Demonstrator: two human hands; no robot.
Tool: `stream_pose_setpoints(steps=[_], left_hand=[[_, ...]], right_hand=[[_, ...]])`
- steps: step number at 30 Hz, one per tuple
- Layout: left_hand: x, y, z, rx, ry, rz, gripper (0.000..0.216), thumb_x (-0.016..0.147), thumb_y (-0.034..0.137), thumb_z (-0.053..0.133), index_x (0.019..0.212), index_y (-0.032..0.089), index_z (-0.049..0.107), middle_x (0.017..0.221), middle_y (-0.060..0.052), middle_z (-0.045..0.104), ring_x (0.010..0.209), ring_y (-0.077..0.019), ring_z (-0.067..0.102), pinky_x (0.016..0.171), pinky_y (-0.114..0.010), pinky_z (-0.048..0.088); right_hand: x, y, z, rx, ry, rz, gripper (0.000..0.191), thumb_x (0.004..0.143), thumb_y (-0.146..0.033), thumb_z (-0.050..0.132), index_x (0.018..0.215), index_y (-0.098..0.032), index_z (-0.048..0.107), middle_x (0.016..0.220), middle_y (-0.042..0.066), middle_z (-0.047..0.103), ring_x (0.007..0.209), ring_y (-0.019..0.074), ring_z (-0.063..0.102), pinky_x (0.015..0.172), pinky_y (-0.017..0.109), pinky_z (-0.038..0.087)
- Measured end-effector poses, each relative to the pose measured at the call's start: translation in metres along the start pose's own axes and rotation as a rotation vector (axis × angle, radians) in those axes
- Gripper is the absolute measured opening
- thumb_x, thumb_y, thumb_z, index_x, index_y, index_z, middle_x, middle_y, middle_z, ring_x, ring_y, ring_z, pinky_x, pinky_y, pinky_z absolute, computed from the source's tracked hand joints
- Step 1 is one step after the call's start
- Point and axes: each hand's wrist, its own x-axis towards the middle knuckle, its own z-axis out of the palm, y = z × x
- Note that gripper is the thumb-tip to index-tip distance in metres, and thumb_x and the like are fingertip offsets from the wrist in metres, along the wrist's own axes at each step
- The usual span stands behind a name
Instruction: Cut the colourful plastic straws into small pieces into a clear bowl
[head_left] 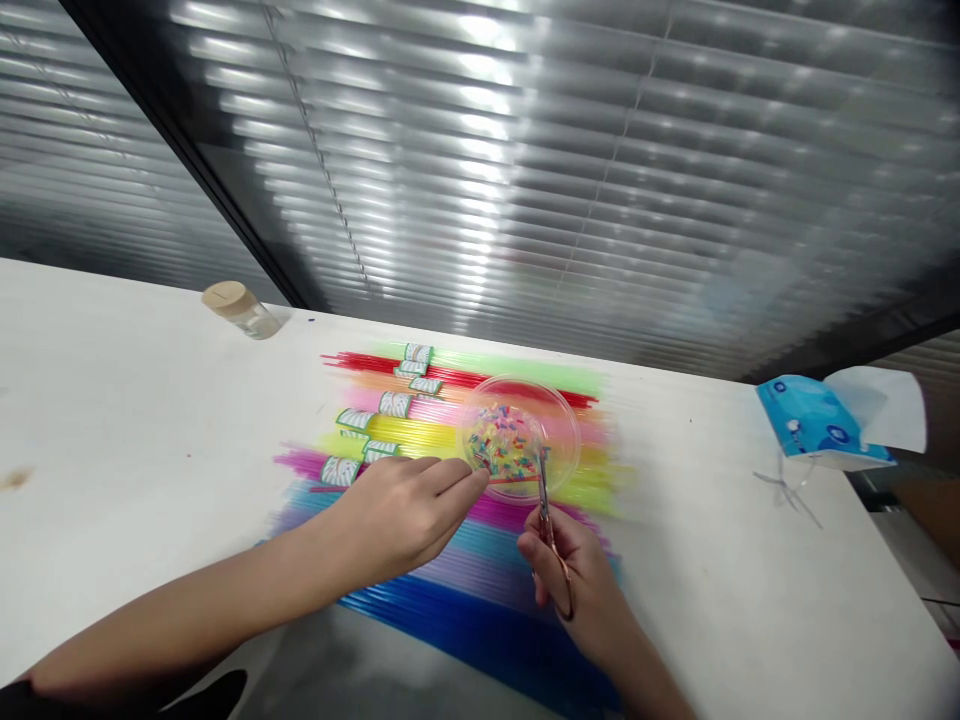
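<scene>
My left hand (424, 510) is closed in a pinch on a thin orange-red straw (514, 481), whose free end reaches right to the scissors. In my right hand (581, 575) are scissors (544, 490) with copper-coloured handles, their blades pointing away from me over a clear round plastic bowl (574, 435). Many small cut pieces (506, 430) in mixed colours lie in the bowl. Under the bowl and both hands spread bundles of long thin straws, among them yellow straws (420, 432), red straws (367, 362) and blue straws (450, 620). Paper labels (395, 404) wrap several bundles.
A glass jar with a wooden lid (240, 308) stands at the back left of the white table (112, 420). A blue tissue pack (814, 420) lies at the right, beside a thin tie (784, 487). Window blinds (480, 170) rise behind the table.
</scene>
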Motion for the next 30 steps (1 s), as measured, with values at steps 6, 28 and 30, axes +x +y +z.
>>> stream_pose_setpoints(steps=[6,28,30], left_hand=[[0.0015,-0.0017,-0.0009,0.047,0.029,-0.001,0.026,0.099,0.005,0.04,0.108,0.012,0.063,0.083,-0.004,0.076,0.058,-0.018,0.072,0.043,-0.029,0.054],[-0.004,0.0015,0.0032,0.015,-0.048,0.028,0.025,0.099,0.004,0.044,0.109,0.014,0.065,0.086,-0.005,0.073,0.067,-0.015,0.069,0.059,-0.025,0.057],[-0.0031,0.0013,0.0021,0.026,-0.041,0.044,0.026,0.099,0.002,0.043,0.106,0.013,0.065,0.084,-0.004,0.073,0.065,-0.015,0.069,0.057,-0.026,0.057]], right_hand=[[-0.002,-0.0039,-0.0001,-0.026,-0.016,-0.054,0.058,0.093,-0.081,0.05,0.086,-0.023,0.047,0.061,-0.005,0.048,0.053,0.0134,0.046,0.051,0.026,0.036],[-0.0024,-0.0043,-0.0005,-0.013,-0.064,-0.051,0.056,0.091,-0.077,0.059,0.083,-0.023,0.046,0.063,-0.005,0.046,0.056,0.0122,0.039,0.054,0.026,0.03],[-0.0025,-0.0047,-0.0005,-0.005,-0.065,-0.048,0.057,0.091,-0.077,0.059,0.083,-0.023,0.047,0.062,-0.005,0.046,0.056,0.0123,0.04,0.054,0.026,0.03]])
